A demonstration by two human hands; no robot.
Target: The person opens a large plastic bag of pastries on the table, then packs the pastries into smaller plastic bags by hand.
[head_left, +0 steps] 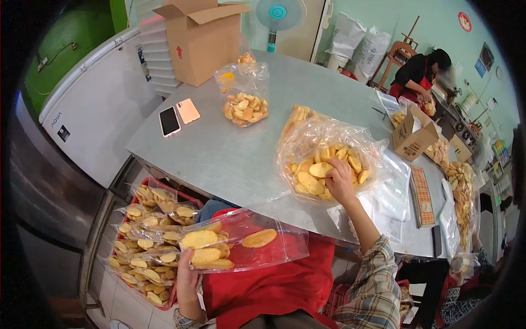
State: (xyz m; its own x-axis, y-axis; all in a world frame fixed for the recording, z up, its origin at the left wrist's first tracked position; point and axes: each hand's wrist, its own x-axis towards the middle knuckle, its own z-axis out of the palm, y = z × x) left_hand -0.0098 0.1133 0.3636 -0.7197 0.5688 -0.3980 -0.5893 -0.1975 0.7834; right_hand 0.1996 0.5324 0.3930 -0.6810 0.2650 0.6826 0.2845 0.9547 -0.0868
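My left hand (188, 277) grips the closed end of a clear plastic bag (285, 241), held over the red apron. Several yellow slices (200, 239) are bunched at that end, and one slice (259, 238) lies apart nearer the mouth. My right hand (341, 178) reaches into a large open plastic bag (290, 137) on the metal table. Its fingers are bent against the yellow slices (311, 183) there; whether one is pinched is hidden.
A red basket (174, 296) of filled bags stands lower left. On the table (203, 159) are two phones (170, 120), a filled bag (245, 107), a tall carton (203, 49) and a small carton (413, 134). A co-worker (416, 74) stands at the back right; another person's sleeve (463, 296) shows lower right.
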